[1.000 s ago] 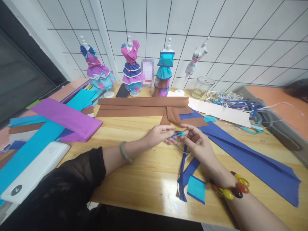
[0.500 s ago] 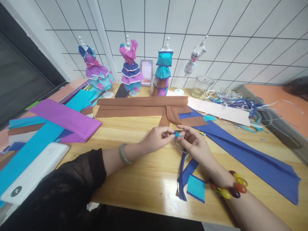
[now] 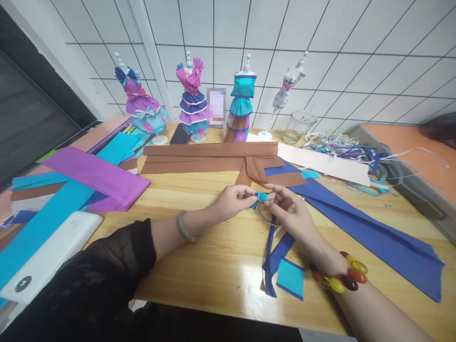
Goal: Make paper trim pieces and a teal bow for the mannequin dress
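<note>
Between my two hands is a small gathered piece of turquoise crepe paper (image 3: 262, 196) with dark blue edges, pinched in at the middle like a bow. My left hand (image 3: 233, 203) grips its left end between thumb and fingertips. On its other side, my right hand (image 3: 289, 209) pinches it with thumb and index finger. A thin wire loop (image 3: 264, 217) hangs just below the paper. Narrow dark blue strips (image 3: 272, 270) lie on the table under my right hand, beside a flat turquoise square (image 3: 290, 278) edged in blue.
Brown paper (image 3: 210, 156) and a long blue sheet (image 3: 370, 228) lie beyond my hands. Several small dress forms, one in a turquoise dress (image 3: 243, 87), line the wall near a glass jar (image 3: 299, 127). Purple paper (image 3: 96, 178) and a white power bank (image 3: 53, 256) are left.
The turquoise paper has spread out and shows more of its pleats between my fingertips. My hands have moved slightly apart; the rest stays as it was.
</note>
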`<state>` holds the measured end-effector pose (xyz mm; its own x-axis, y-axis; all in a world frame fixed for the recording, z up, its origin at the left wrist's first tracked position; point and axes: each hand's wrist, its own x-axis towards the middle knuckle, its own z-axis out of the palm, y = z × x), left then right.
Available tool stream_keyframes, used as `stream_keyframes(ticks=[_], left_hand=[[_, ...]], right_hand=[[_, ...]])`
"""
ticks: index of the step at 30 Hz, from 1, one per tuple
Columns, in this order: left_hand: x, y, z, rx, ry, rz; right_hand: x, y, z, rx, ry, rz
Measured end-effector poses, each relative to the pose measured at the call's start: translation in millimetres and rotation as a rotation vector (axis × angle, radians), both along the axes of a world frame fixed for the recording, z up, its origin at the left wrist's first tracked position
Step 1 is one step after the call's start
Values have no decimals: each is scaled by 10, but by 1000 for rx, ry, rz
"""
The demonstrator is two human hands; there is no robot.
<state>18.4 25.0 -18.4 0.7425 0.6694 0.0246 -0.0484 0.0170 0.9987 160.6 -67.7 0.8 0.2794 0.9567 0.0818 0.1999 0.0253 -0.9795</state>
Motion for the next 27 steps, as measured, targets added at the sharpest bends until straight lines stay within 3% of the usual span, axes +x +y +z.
stream_keyframes(ticks=[8,27], left_hand=[[-4,-16,-11,-27,-6,-64],[2,38,-32,-132,0,-75]], right_hand=[[9,-10,-11,-22,-39,-2],[37,9,13,-4,-42,-34]])
